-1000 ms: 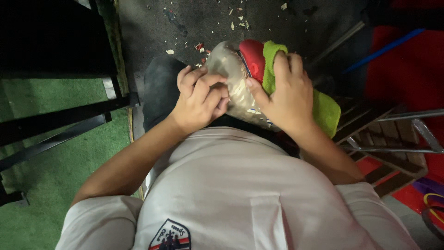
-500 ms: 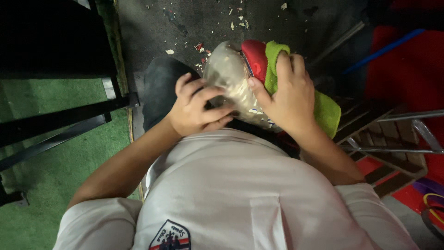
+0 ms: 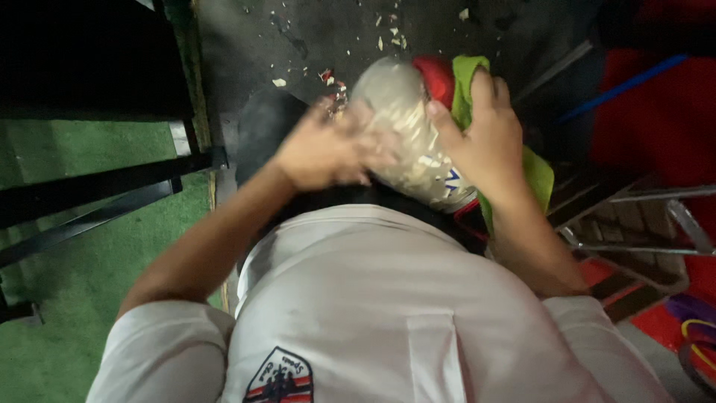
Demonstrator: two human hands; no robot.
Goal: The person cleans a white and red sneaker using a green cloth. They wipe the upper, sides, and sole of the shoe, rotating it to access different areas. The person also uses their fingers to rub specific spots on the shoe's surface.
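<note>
Count: 2 hands, left hand point(image 3: 328, 149) and right hand point(image 3: 485, 138). 1 clear plastic bag point(image 3: 406, 127) between them, both touching it. 1 red item point(image 3: 438, 78) and 1 green cloth point(image 3: 537, 168) under right hand. Pale scraps point(image 3: 388, 30) beyond hands: many, uncountable.

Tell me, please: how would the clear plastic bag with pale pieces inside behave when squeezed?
The clear plastic bag probably yields softly, since it bulges between the left hand and right hand. Its glossy film may be slippery. The loose pieces likely shift inside.

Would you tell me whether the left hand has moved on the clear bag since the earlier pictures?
Yes. The left hand, now blurred, has slid left off the clear bag, toward the black bars.
</note>
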